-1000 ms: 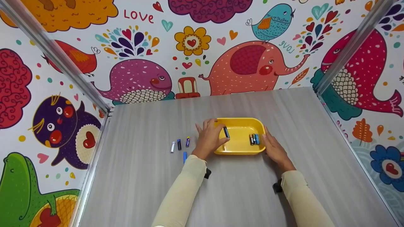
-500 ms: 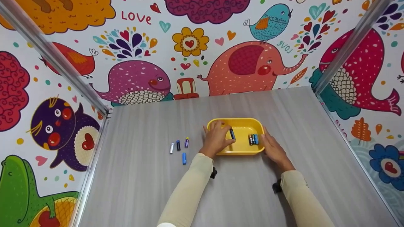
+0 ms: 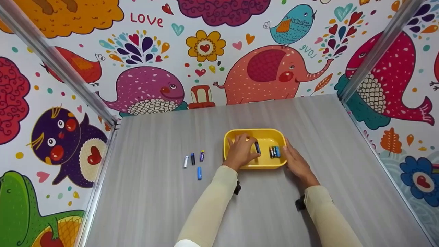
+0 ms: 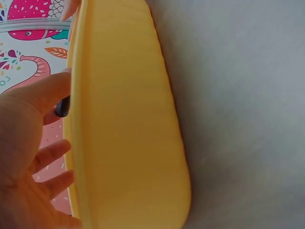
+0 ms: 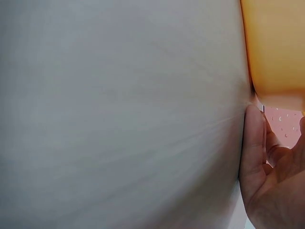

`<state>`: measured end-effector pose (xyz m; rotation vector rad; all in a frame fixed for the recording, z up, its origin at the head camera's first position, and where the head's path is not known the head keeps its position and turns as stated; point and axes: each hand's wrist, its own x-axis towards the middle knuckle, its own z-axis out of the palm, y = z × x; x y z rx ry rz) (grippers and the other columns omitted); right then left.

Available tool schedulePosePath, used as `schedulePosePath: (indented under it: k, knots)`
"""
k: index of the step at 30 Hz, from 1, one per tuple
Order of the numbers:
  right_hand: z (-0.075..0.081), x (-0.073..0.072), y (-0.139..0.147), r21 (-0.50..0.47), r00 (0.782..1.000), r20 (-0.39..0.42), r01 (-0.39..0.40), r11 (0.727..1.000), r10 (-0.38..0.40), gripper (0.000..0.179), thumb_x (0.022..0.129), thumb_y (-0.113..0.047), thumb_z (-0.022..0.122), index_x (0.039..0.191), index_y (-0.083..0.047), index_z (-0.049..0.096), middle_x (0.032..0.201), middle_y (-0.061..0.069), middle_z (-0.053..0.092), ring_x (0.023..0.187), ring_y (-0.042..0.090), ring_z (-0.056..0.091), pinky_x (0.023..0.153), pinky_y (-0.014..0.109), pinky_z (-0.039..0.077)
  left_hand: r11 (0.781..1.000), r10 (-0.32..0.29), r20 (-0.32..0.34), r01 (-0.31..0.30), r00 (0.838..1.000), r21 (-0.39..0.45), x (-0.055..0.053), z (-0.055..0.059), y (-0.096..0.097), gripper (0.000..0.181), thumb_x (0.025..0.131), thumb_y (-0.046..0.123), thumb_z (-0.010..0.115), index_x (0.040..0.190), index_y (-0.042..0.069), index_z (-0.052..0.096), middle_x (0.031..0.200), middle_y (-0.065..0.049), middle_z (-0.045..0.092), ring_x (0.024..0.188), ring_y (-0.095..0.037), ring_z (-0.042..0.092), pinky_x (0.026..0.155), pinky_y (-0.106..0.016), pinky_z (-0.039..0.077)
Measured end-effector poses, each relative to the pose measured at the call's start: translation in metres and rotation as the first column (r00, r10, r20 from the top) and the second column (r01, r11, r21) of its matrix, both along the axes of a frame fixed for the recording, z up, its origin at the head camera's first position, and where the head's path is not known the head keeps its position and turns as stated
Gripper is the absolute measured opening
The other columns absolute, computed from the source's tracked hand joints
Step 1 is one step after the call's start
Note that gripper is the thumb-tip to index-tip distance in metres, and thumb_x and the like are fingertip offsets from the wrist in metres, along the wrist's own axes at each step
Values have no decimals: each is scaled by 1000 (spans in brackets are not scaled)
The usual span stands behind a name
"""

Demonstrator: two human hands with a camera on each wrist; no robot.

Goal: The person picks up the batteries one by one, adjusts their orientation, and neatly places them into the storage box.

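My left hand (image 3: 241,151) reaches in over the left part of a yellow tray (image 3: 255,166), pinching a dark battery (image 3: 257,147) between thumb and fingertips. In the left wrist view the battery's dark end (image 4: 62,107) shows beside the tray's rim, while the other fingers spread loosely. Several batteries (image 3: 274,152) lie side by side at the tray's right end. Against that end rests my right hand (image 3: 298,164), its fingers extended along the outer wall and its thumb at the rim. In the right wrist view the right hand's fingers (image 5: 254,138) meet the tray's base.
Left of the tray, loose batteries lie on the grey table (image 3: 147,192): a white one (image 3: 186,162), a black one (image 3: 192,159), a purple one (image 3: 202,156) and a blue one (image 3: 199,173). Patterned walls (image 3: 205,20) and metal posts (image 3: 380,51) enclose the table.
My left hand has moved right with the battery, from the tray's left rim to farther inside it. My right hand has stayed at the tray's right end.
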<state>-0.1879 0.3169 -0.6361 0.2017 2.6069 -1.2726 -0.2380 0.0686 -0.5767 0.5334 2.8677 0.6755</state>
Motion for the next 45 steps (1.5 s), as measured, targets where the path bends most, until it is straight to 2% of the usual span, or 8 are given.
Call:
schedulePosePath:
  k: [7,12,22,28,33,36,39,45]
  knots:
    - [1,0,2,-11,1000,7,4,1000,-4,65,107,-61,23,163,-39,-4,163,20,27,120,39,50,77,34,49,1000,1,37,0,999,-20,-2,-7,9,53,86,48,80,134,31,64,143,2,54,137,-24,43,122,-69,15]
    - [0,-1,2,-16,1000,22,18,1000,-17,65,107,-62,23,163,-40,-2,158,19,32,113,36,53,76,33,49,999,-11,60,14,998,-46,-3,-14,15,55,86,50,79,135,31,63,144,2,54,138,-24,45,121,-69,20]
    - [1,-2,-3,-14,1000,14,1,1000,-1,67,106,-64,22,164,-39,0,149,18,39,95,30,56,72,32,50,1000,-10,133,10,991,4,-4,-22,21,54,87,44,80,136,30,62,141,0,52,135,-24,46,114,-73,28]
    - [0,-2,-3,-40,999,-43,-16,999,14,69,106,-64,23,165,-32,5,155,19,36,112,35,53,74,34,50,1000,-10,132,9,991,9,-6,-20,28,53,86,41,82,135,30,64,136,0,54,131,-25,47,110,-75,30]
    - [-2,-1,-2,-46,999,-33,-14,999,13,71,104,-68,21,164,-35,5,160,19,33,125,38,49,79,37,51,1000,-11,155,10,988,5,-8,-22,35,54,85,41,83,134,31,64,135,-1,54,131,-25,48,109,-81,25]
    - [-2,-1,-2,-37,999,-37,-16,999,15,73,103,-69,20,165,-34,4,162,19,31,130,39,46,94,48,49,1000,-7,161,9,987,-11,-9,-23,39,54,85,42,83,135,32,64,136,-2,54,133,-27,47,108,-82,23]
    - [-1,0,-1,-39,999,-43,-16,999,15,73,104,-69,20,165,-32,4,164,18,29,135,39,42,106,58,41,1000,1,169,1,986,-14,-10,-25,43,54,85,41,83,134,31,64,138,-2,54,134,-28,46,108,-83,22]
    - [-1,0,1,-42,999,-38,-12,999,10,69,106,-64,21,165,-33,3,162,19,31,133,39,44,102,56,44,999,14,180,-8,984,-32,-11,-28,50,54,85,40,83,135,32,64,142,-3,51,138,-28,42,108,-84,21]
